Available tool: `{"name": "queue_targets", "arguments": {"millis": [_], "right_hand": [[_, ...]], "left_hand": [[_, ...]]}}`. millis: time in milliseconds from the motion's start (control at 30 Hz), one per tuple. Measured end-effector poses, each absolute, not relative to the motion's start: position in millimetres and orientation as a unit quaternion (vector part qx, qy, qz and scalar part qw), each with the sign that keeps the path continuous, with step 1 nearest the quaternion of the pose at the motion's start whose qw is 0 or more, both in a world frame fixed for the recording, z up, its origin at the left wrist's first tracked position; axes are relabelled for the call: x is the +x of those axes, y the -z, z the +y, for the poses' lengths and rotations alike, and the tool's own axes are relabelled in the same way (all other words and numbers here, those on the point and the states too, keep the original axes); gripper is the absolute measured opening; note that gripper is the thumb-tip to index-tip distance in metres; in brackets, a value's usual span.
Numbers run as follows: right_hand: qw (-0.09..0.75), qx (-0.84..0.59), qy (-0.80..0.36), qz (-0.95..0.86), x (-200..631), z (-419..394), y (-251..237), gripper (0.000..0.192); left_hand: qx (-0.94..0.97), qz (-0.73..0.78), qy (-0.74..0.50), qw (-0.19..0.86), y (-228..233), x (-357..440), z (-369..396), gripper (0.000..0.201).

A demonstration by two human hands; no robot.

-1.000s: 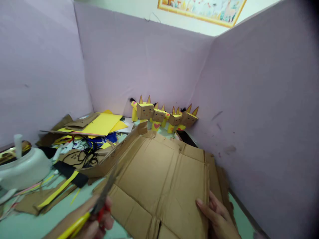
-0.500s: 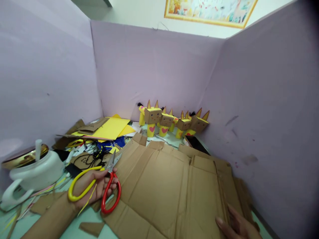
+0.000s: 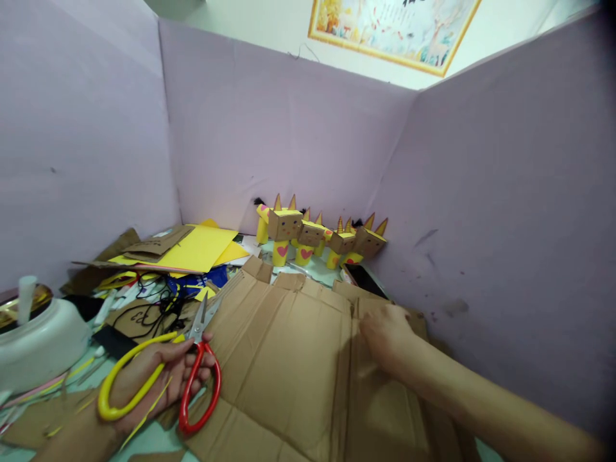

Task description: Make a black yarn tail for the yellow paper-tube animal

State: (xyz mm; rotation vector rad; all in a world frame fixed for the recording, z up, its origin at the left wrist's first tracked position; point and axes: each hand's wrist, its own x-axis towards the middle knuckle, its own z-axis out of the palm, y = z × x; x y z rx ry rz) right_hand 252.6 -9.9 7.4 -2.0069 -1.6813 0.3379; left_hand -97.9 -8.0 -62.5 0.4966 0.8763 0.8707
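Observation:
A pair of scissors (image 3: 196, 330) with one yellow and one red handle rests in my left hand (image 3: 166, 369), its fingers curled round the pivot and the blades pointing away from me. The blades are slightly apart. A thin yellow strip lies along the same palm. In front of me spreads a large flattened cardboard box (image 3: 289, 359) with creases and flaps. My right hand (image 3: 385, 330) is on the far right part of this cardboard, knuckles up, fingers bent down and mostly hidden behind the hand.
Several yellow-and-cardboard animal figures (image 3: 285, 228) stand along the back wall. A phone (image 3: 366, 281) lies beside them. At left are yellow paper sheets (image 3: 205, 247), tangled black cord (image 3: 163, 308) and a white pot (image 3: 48, 343). Lilac panels (image 3: 289, 128) enclose the table.
My right hand has moved from the near right edge of the cardboard up to its far right part. My left hand keeps the scissors. The view has shifted slightly to the right.

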Motion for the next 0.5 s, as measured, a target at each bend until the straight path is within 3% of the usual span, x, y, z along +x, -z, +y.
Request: {"name": "queue_targets", "arguments": {"millis": [200,367,500], "right_hand": [[0.101,-0.727,-0.122,-0.668,232,77,-5,0.025],[0.09,-0.689,-0.154,-0.702,198,127,11,0.036],[0.095,-0.665,-0.164,-0.722,192,131,27,0.034]], "left_hand": [[0.244,0.395,-0.398,0.791,65,-99,-10,0.003],[0.236,0.405,-0.399,0.788,62,-98,-9,0.014],[0.216,0.41,-0.402,0.79,66,-98,-8,0.014]]}}
